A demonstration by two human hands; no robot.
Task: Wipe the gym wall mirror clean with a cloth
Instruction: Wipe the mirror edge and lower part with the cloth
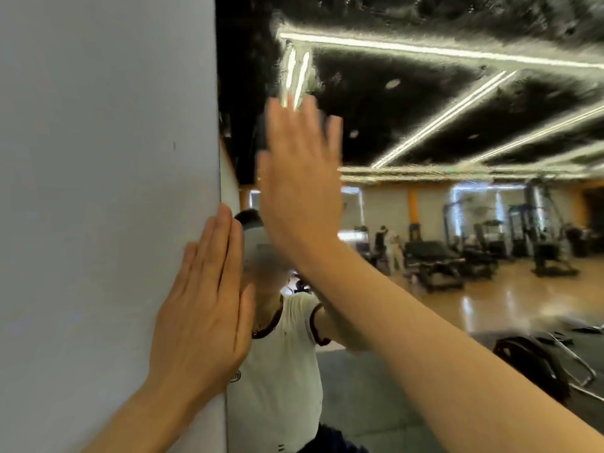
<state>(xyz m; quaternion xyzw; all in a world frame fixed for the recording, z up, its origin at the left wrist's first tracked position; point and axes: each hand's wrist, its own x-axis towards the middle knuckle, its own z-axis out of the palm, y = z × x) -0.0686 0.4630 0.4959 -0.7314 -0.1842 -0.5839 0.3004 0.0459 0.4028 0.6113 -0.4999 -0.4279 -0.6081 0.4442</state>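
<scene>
The wall mirror (441,132) fills the right of the view and looks streaky near its top. My right hand (300,178) is raised flat against the glass near the mirror's left edge, fingers straight and together. A dark strip (261,135) shows along the hand's left side and at its fingertips; it may be a cloth under the palm, but I cannot tell. My left hand (206,308) rests flat on the white wall (98,191), fingers straight, right at the mirror's left edge, holding nothing.
The mirror reflects a person in a white T-shirt (277,371), a gym hall with a wooden floor (490,305), exercise machines (434,259), distant people and ceiling light strips. A dark bag-like object and metal bars (539,364) lie reflected at the lower right.
</scene>
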